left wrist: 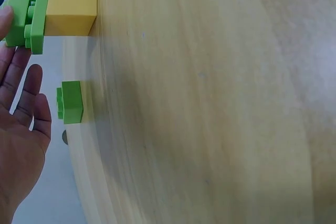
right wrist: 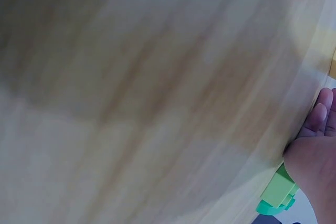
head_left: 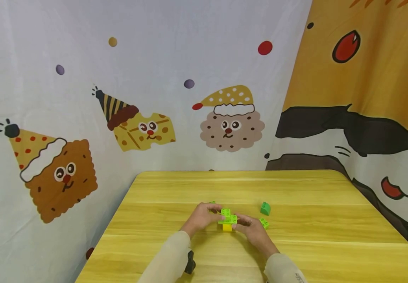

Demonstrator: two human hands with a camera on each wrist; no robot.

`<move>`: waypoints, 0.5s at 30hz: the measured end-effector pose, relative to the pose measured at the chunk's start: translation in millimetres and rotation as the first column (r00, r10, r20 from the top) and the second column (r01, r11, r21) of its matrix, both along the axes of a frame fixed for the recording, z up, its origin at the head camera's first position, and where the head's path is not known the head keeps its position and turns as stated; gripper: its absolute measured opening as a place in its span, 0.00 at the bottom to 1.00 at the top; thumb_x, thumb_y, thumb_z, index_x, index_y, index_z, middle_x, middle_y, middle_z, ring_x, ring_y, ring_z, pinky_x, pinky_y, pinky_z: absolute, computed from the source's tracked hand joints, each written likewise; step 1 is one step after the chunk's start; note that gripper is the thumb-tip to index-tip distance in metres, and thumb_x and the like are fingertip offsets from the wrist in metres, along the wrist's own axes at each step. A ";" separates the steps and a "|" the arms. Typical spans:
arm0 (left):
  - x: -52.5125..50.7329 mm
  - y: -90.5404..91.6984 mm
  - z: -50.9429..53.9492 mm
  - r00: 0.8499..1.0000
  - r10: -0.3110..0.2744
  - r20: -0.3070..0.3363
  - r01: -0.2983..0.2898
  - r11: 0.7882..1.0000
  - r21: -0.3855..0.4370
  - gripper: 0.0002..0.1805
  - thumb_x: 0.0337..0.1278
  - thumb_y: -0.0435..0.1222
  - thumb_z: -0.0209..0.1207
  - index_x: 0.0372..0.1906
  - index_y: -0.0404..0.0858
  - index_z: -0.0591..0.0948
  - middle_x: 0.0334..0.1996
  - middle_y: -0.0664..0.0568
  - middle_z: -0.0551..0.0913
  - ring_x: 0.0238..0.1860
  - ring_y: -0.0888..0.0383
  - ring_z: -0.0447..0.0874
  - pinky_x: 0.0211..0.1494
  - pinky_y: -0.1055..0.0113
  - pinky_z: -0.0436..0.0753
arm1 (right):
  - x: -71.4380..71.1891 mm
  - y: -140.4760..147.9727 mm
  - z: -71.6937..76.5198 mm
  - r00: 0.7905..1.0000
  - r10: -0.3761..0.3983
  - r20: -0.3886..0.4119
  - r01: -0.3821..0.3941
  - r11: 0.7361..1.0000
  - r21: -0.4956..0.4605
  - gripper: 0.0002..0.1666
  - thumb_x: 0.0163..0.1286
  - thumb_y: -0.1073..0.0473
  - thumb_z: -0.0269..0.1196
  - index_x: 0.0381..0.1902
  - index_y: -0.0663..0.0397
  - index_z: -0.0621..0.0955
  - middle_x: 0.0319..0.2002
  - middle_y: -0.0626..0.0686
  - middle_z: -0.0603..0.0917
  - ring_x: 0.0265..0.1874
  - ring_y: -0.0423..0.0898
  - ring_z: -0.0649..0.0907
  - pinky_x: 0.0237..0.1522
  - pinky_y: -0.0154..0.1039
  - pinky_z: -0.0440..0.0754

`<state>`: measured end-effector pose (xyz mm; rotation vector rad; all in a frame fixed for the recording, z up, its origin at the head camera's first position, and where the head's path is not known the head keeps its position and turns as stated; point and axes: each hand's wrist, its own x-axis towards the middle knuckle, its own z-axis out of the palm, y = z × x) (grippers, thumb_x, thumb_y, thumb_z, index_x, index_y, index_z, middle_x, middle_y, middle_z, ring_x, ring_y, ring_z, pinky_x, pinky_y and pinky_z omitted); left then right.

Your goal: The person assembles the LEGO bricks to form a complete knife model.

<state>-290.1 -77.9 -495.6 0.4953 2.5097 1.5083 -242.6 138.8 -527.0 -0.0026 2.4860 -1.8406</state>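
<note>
A small stack stands on the table in front of me: a yellow block (head_left: pixel 227 227) at the bottom, a light green plate (left wrist: pixel 41 17) across it, and a light green brick (head_left: pixel 226 212) on top. My left hand (head_left: pixel 204 217) pinches the top brick between thumb and fingers from the left, its other fingers spread. From the right, my right hand (head_left: pixel 255 232) holds the stack near the plate and yellow block; fingertips show there in the left wrist view. The right wrist view catches only part of that hand, its fingertips cut off.
Right of the right hand lie a light green brick (head_left: pixel 264 223) and, farther back, a darker green curved brick (head_left: pixel 265 208). Another green brick (left wrist: pixel 72 102) sits behind the left hand. The wooden table (head_left: pixel 175 188) ends at a printed cloth backdrop (head_left: pixel 189 47).
</note>
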 end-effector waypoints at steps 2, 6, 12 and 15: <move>-0.2 0.8 -0.8 1.000 -0.007 -0.006 0.007 1.000 -0.003 0.18 0.54 0.47 0.72 0.49 0.47 0.87 0.44 0.59 0.82 0.48 0.55 0.76 0.49 0.55 0.77 | -0.1 0.2 -0.1 1.000 -0.001 0.000 0.001 1.000 0.000 0.28 0.63 0.55 0.71 0.61 0.55 0.81 0.45 0.52 0.84 0.47 0.49 0.80 0.52 0.53 0.77; 0.6 3.4 -1.0 1.000 -0.021 -0.018 0.021 1.000 -0.011 0.17 0.54 0.45 0.72 0.48 0.47 0.87 0.43 0.60 0.82 0.47 0.56 0.76 0.50 0.54 0.77 | 0.1 1.4 0.1 1.000 0.008 0.006 -0.008 1.000 0.006 0.29 0.63 0.53 0.71 0.62 0.54 0.81 0.48 0.53 0.83 0.49 0.51 0.80 0.53 0.54 0.77; 1.3 5.7 -2.1 1.000 -0.021 -0.022 0.021 1.000 -0.014 0.15 0.54 0.44 0.72 0.47 0.48 0.87 0.42 0.60 0.82 0.47 0.57 0.76 0.53 0.52 0.76 | 0.0 2.4 0.1 1.000 0.018 0.004 -0.018 1.000 0.008 0.30 0.64 0.53 0.71 0.62 0.55 0.80 0.49 0.54 0.83 0.50 0.52 0.80 0.54 0.55 0.76; 1.0 5.8 -4.6 1.000 -0.024 -0.003 0.024 1.000 0.018 0.18 0.54 0.44 0.72 0.49 0.45 0.86 0.44 0.59 0.82 0.49 0.55 0.76 0.53 0.51 0.76 | -0.6 1.4 -0.6 1.000 0.010 0.001 -0.010 1.000 0.000 0.29 0.63 0.54 0.71 0.61 0.55 0.81 0.47 0.53 0.84 0.49 0.51 0.80 0.54 0.55 0.76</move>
